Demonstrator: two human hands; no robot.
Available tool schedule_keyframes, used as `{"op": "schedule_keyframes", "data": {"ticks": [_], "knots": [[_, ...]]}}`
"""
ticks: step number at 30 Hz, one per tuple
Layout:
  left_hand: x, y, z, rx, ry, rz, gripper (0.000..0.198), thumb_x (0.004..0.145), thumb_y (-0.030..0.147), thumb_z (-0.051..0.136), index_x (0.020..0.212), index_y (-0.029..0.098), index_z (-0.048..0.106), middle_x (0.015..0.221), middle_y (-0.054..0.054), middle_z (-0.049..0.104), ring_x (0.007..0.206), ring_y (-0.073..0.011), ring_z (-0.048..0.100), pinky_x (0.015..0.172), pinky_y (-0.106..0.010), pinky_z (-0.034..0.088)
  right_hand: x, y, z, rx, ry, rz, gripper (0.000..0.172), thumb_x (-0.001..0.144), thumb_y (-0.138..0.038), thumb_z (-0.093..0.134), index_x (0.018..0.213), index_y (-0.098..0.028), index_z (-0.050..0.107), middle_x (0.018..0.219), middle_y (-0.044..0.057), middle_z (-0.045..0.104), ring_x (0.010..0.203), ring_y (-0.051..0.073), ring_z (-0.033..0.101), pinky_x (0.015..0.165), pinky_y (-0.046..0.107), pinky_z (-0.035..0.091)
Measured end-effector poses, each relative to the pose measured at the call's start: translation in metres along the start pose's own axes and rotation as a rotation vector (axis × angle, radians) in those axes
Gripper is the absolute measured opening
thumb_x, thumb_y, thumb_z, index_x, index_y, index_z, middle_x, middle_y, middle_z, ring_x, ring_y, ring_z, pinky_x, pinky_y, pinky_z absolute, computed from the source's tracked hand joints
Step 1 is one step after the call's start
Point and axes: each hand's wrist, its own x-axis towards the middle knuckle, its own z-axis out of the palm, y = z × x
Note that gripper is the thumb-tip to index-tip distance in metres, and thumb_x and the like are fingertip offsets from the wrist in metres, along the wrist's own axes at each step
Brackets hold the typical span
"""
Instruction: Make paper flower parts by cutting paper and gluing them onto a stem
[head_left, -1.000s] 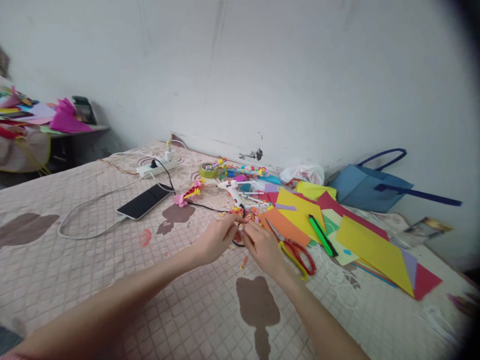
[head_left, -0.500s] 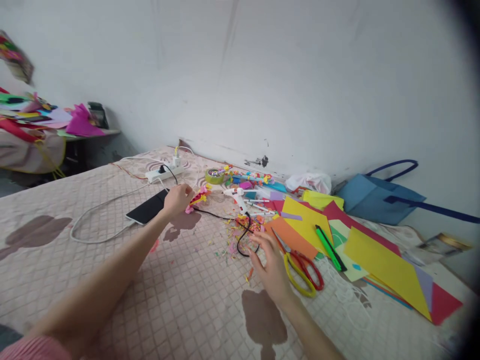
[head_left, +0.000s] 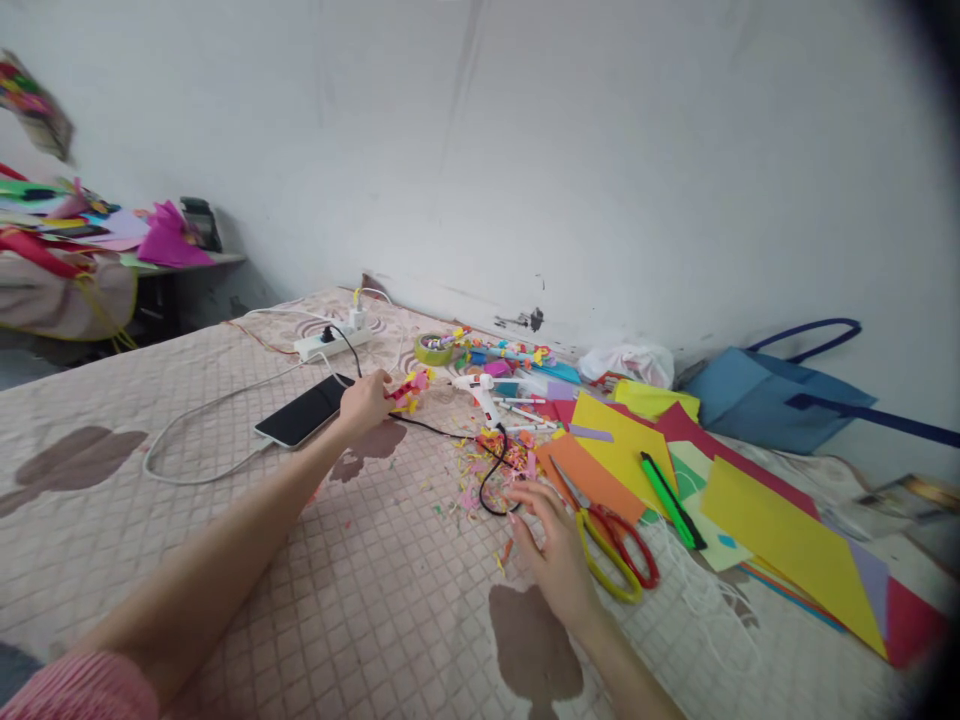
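Note:
My left hand [head_left: 365, 402] is closed on one end of a pink and yellow paper-decorated stick [head_left: 412, 388], just beyond the dark phone [head_left: 304, 410]. The stick's other end points toward the white glue gun [head_left: 480, 397], which lies with its black cord [head_left: 487, 480] looping toward me. My right hand [head_left: 551, 545] hovers or rests low over the cloth with fingers apart, nothing in it, close to the cord loop. Right beside it lie scissors [head_left: 611, 555] with one yellow and one red handle. Small paper scraps [head_left: 484, 465] are scattered between the two hands.
A white power strip [head_left: 334, 343] with plugged cables stands at the back left. Green tape [head_left: 433, 349] and decorated sticks lie near the wall. To the right are coloured paper sheets [head_left: 787, 540], a green cutter [head_left: 671, 502], white string [head_left: 697, 590] and a blue bag [head_left: 772, 395].
The paper-decorated stick has turned in my left hand and now lies more level. My right hand stays open near the cord. The whole view has shifted slightly.

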Motion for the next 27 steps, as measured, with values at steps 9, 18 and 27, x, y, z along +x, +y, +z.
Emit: {"op": "schedule_keyframes", "data": {"ticks": [9,18,27], "knots": [[-0.041,0.013,-0.005,-0.034,0.121,0.060,0.043,0.076,0.018,0.051,0.119,0.019,0.045,0.097,-0.008,0.066,0.096,-0.0253,0.058,0.077,-0.034,0.040,-0.003,0.000,0.001,0.016,-0.033,0.013,0.022,0.087,-0.019,0.045,0.105,-0.022,0.057,0.111,0.010,0.055,0.109,0.024,0.050,0.095,0.044,0.041],[-0.053,0.006,0.007,-0.063,0.105,0.013,0.042,0.077,0.031,0.055,0.116,0.018,0.047,0.100,-0.010,0.067,0.096,-0.0256,0.060,0.072,-0.033,0.041,-0.004,0.000,0.003,0.017,-0.022,-0.012,0.020,0.087,-0.020,0.045,0.103,-0.021,0.057,0.109,0.010,0.056,0.108,0.024,0.052,0.094,0.043,0.042],[-0.055,0.002,-0.005,0.010,0.137,-0.021,0.030,0.090,0.033,0.035,0.109,0.018,0.053,0.103,-0.010,0.067,0.089,-0.0243,0.062,0.066,-0.030,0.040,-0.005,0.002,0.005,0.008,-0.028,-0.007,0.019,0.086,-0.016,0.047,0.102,-0.020,0.056,0.110,0.010,0.054,0.108,0.024,0.050,0.094,0.042,0.042]]}}
